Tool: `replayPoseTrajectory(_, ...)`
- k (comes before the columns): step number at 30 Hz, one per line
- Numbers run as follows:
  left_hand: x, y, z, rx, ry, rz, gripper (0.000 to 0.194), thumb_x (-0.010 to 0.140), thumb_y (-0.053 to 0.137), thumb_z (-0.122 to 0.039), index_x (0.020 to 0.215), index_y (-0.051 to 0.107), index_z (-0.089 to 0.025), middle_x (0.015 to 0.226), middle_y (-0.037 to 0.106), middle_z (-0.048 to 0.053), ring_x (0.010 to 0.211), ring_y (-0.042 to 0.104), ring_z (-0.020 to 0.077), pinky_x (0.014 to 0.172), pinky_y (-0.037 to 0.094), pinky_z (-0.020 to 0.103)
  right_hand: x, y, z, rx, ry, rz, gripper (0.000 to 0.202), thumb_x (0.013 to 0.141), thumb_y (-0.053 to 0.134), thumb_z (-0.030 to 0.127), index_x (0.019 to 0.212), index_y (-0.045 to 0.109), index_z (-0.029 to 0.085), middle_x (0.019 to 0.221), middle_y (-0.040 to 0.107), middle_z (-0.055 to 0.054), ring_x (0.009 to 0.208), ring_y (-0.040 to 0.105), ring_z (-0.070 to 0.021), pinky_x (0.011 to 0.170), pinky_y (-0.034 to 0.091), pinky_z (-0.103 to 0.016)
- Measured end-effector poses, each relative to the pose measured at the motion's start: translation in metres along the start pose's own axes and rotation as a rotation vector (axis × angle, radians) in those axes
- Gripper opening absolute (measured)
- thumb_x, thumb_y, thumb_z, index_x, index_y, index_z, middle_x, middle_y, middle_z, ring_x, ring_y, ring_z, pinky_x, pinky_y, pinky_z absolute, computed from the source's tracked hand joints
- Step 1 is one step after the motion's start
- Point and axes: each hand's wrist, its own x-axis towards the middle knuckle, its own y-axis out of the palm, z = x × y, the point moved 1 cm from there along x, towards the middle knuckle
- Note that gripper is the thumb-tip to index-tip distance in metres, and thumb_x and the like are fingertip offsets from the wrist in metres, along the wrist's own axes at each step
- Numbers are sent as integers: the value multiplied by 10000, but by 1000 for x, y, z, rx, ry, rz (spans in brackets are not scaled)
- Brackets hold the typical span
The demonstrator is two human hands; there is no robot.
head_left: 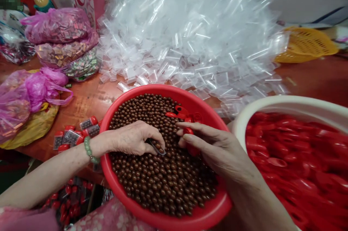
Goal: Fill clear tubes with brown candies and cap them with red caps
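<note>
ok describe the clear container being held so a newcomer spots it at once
Find the red basin of brown balls. Over those balls, the left hand pinches the clear container; unlike the clear pieces heaped behind the basin, it is held.

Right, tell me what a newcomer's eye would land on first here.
Probably the huge glinting heap of clear plastic pieces spread over the back of the table. Next, in front of it, the red basin of shiny brown balls, where the left hand holds a small clear case and the right hand a red piece. Then the white tub of red plastic parts at right.
</note>
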Motion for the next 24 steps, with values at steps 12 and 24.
replayPoseTrajectory(12,-17,8,-27,-435,-131,-245,313,770,732,-116,1066,641,-157,966,705,43,866,671,157,799,542,263,-28,15,26,-191,-377,160,438,762,779,495,1177,724,368,937,728,-30,810,681,-207,693,566,-287)
replayPoseTrajectory(24,-30,32,-32,-677,-117,-436,63,825,625,-152,875,591,-169,820,612,-11,754,562,117,737,466,236,-24,28,38,-566,-757,288,595,851,727,365,1413,539,417,952,664,-45,818,671,-185,701,575,-267)
